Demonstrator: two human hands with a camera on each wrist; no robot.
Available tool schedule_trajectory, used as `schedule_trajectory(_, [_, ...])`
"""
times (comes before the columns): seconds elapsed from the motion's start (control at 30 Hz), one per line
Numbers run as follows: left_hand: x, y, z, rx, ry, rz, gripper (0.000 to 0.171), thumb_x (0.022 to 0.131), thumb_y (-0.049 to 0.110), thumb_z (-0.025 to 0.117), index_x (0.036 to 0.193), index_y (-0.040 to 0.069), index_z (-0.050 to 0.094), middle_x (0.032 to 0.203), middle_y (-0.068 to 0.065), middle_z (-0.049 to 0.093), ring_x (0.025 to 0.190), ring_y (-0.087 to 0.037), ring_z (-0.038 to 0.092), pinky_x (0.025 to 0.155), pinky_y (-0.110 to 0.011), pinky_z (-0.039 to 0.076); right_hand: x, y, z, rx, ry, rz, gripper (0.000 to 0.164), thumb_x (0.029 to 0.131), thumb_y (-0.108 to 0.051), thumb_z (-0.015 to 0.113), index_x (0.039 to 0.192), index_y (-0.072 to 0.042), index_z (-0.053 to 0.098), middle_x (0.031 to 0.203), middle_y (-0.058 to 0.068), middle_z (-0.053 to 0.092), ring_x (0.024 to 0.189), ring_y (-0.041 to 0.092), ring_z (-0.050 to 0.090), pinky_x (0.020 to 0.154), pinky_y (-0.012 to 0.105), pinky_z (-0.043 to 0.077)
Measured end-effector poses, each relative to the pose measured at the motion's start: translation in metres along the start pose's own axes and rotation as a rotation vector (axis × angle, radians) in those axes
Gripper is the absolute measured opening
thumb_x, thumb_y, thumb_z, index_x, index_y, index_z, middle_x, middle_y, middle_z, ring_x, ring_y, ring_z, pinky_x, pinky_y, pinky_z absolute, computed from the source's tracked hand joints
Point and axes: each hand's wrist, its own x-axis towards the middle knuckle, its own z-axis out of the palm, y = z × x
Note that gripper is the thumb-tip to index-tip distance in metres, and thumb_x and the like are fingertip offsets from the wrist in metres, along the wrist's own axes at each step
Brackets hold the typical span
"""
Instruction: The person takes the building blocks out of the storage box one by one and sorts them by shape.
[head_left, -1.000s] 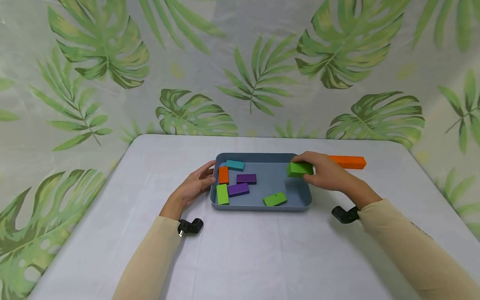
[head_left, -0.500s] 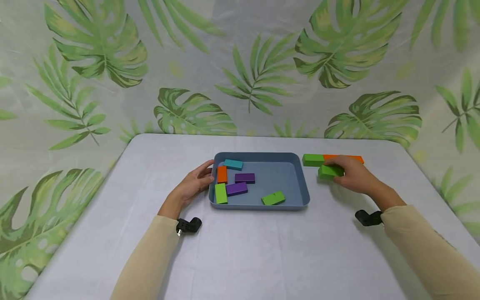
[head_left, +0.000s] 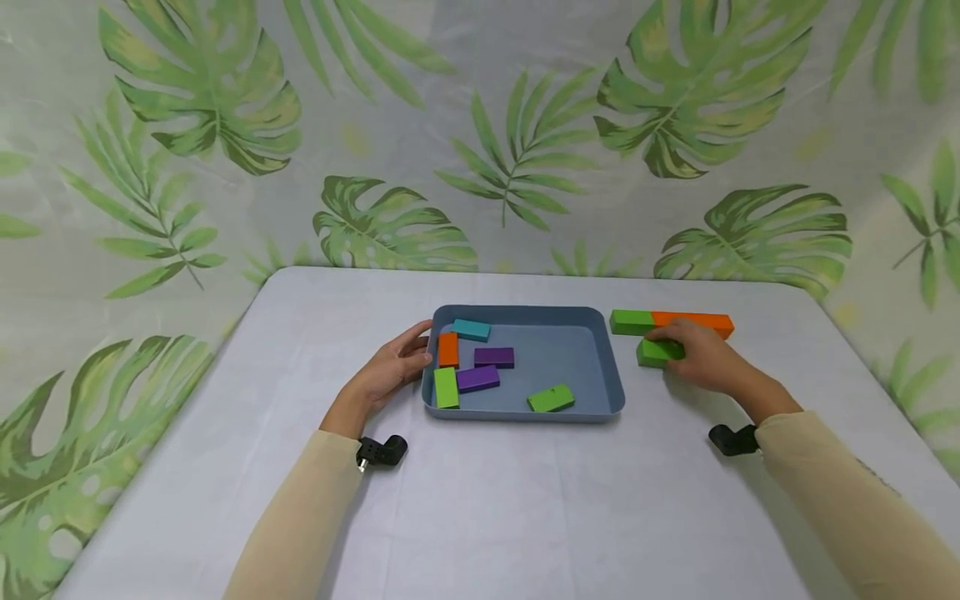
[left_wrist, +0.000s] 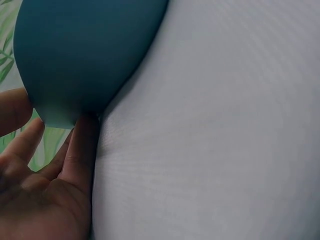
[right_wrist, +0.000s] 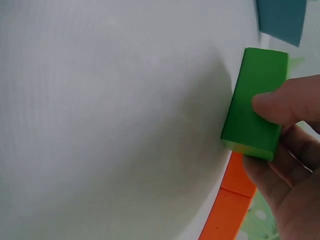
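My right hand (head_left: 701, 357) pinches a green block (head_left: 657, 353) by its sides, low over the white table just right of the tray; the right wrist view shows the thumb (right_wrist: 280, 102) across one face of it. Behind this block, another green block (head_left: 632, 322) lies end to end with orange blocks (head_left: 697, 322) in a row. My left hand (head_left: 384, 375) rests against the left wall of the blue-grey tray (head_left: 525, 416), its fingers extended and touching the outside. Close up in the left wrist view, the fingertips (left_wrist: 82, 131) are right at the tray wall.
Inside the tray are a teal block (head_left: 471, 330), an orange block (head_left: 447, 350), two purple blocks (head_left: 493, 358) and two green blocks (head_left: 551, 398). The table (head_left: 487, 517) is covered in white cloth, with a leaf-patterned curtain (head_left: 525, 125) behind it.
My right hand has carried the green block rightward out over the tray's right wall and lowered it toward the table in front of the row. The left hand stays at the tray.
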Motion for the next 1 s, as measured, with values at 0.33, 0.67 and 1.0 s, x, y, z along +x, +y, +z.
schedule_trajectory(0.33, [0.0005, 0.0011, 0.0019, 0.005, -0.004, 0.007, 0.065, 0.101, 0.008, 0.051, 0.157, 0.031, 0.028, 0.163, -0.01, 0.027, 0.149, -0.029, 0.031, 0.123, -0.048, 0.028, 0.0017, 0.0028, 0.0018, -0.014, -0.018, 0.012, 0.043, 0.084, 0.006, 0.062, 0.126, 0.002, 0.063, 0.13, 0.033, 0.055, 0.115, 0.047, 0.054, 0.098, 0.064, 0.045])
schedule_trajectory(0.67, [0.0017, -0.0015, 0.0025, -0.006, 0.016, -0.007, 0.066, 0.1, 0.007, 0.052, 0.157, 0.031, 0.029, 0.164, -0.01, 0.026, 0.15, -0.028, 0.031, 0.123, -0.048, 0.028, 0.0027, 0.0024, 0.0044, -0.02, -0.016, 0.012, 0.042, 0.085, 0.004, 0.063, 0.127, 0.001, 0.063, 0.13, 0.032, 0.055, 0.115, 0.046, 0.055, 0.097, 0.063, 0.047])
schedule_trajectory(1.0, [-0.0005, 0.0005, 0.0024, 0.009, 0.015, -0.003, 0.066, 0.1, 0.008, 0.052, 0.157, 0.031, 0.028, 0.164, -0.011, 0.026, 0.149, -0.03, 0.032, 0.123, -0.049, 0.029, -0.007, -0.0059, 0.001, -0.124, 0.083, -0.017, 0.04, 0.083, -0.002, 0.069, 0.123, -0.002, 0.065, 0.123, 0.024, 0.056, 0.112, 0.042, 0.054, 0.091, 0.061, 0.05])
